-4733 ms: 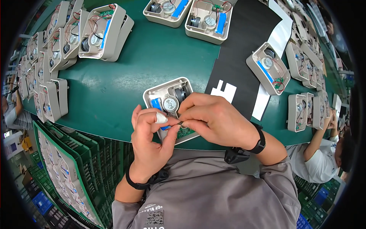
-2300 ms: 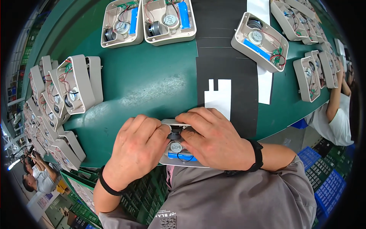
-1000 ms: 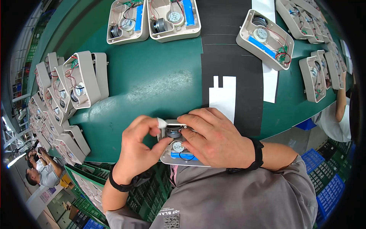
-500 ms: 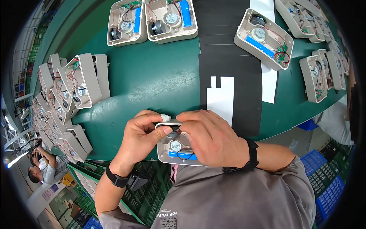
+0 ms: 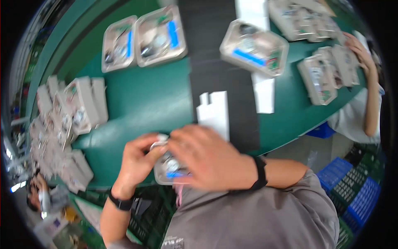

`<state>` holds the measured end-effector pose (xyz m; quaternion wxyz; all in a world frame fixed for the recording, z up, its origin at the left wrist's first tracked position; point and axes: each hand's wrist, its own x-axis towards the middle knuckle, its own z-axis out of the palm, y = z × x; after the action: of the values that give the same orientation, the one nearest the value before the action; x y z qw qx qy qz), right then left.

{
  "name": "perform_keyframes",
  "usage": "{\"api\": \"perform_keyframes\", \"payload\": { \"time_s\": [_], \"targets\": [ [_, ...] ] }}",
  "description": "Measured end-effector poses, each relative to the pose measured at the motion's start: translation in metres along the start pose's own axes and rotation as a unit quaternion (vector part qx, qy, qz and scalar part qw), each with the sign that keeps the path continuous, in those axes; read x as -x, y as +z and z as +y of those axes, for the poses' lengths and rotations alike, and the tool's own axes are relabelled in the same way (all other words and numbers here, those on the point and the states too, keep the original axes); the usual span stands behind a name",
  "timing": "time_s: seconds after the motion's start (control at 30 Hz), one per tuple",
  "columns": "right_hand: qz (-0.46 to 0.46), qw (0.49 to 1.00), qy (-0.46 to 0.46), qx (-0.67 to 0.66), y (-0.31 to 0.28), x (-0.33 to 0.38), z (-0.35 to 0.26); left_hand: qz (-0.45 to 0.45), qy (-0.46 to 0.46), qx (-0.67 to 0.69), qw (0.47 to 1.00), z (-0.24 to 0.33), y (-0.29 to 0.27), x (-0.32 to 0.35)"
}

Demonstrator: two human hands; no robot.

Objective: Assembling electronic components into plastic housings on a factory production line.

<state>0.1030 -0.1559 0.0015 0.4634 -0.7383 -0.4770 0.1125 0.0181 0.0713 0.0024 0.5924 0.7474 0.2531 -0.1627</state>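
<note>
A light beige plastic housing [image 5: 159, 170] sits at the table's near edge, right in front of me. Inside it I make out a round silver part [image 5: 172, 165] and a blue cylinder-like cell [image 5: 175, 175]. My left hand [image 5: 138, 159] pinches the housing's upper left corner between thumb and index finger; a white cover is on one fingertip. Over the housing's right side lies my right hand [image 5: 213, 159], closed round it with fingertips at the top rim. That hand hides much of the inside, and motion blurs its fingers.
Similar open housings with wires stand in a pile on the left [image 5: 83, 108], and more stand at the far right [image 5: 319, 81]. A single housing [image 5: 253, 47] rests beyond the black mat [image 5: 240, 103]. Another person's hand [image 5: 360, 50] touches the right group. Blue crates [image 5: 356, 199] are below.
The whole view has swung, so the table's contents sit further left and blur. A co-worker's arm has come into sight at the right. Both my hands stay on the housing.
</note>
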Motion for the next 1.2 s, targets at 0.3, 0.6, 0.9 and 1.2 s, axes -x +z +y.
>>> {"api": "perform_keyframes", "payload": {
  "time_s": [0.3, 0.6, 0.9, 1.2],
  "targets": [
    [-0.107, 0.984, -0.028, 0.137, -0.016, 0.017, -0.012, 0.034, 0.038, 0.107, 0.993, -0.019, 0.01, 0.02],
    [0.157, 0.946, 0.054, 0.279, -0.248, 0.035, 0.038, 0.082, 0.11, 0.288, 0.948, 0.012, 0.07, 0.032],
    [0.176, 0.8, 0.294, 0.492, -0.316, 0.071, 0.085, 0.027, 0.1, 0.277, 0.955, -0.024, 0.084, 0.044],
    [0.164, 0.764, 0.185, 0.596, -0.361, 0.15, 0.194, 0.217, 0.17, 0.153, 0.949, -0.005, 0.031, 0.05]
  ]
}}
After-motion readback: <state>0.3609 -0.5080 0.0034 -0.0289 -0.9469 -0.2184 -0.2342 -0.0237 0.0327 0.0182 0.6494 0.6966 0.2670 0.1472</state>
